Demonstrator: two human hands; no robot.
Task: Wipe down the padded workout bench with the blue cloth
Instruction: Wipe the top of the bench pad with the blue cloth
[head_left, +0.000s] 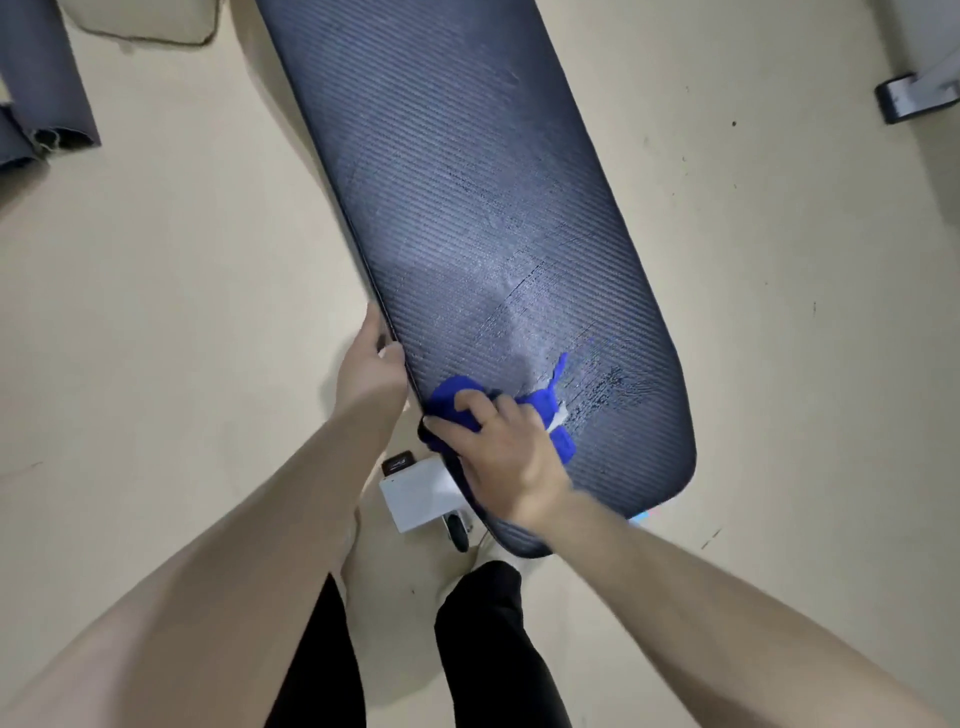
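Bench (467, 208) far end cut off — left hand (370, 364) fingertips hidden under its edge.

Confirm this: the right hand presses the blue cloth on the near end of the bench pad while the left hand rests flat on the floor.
Not the floor. In the head view the left hand grips the bench pad at its left edge. The right hand does press the blue cloth on the pad's near end.

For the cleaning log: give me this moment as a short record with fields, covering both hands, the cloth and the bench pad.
bench: dark ribbed padded bench, running away from the person
cloth: blue cloth, bunched on the near end of the pad
right hand: right hand on top of the cloth, fingers curled into it
left hand: left hand gripping the pad's left edge
pad surface: streaky smears beside and beyond the cloth
under bench: white frame part with a small wheel
floor: beige floor
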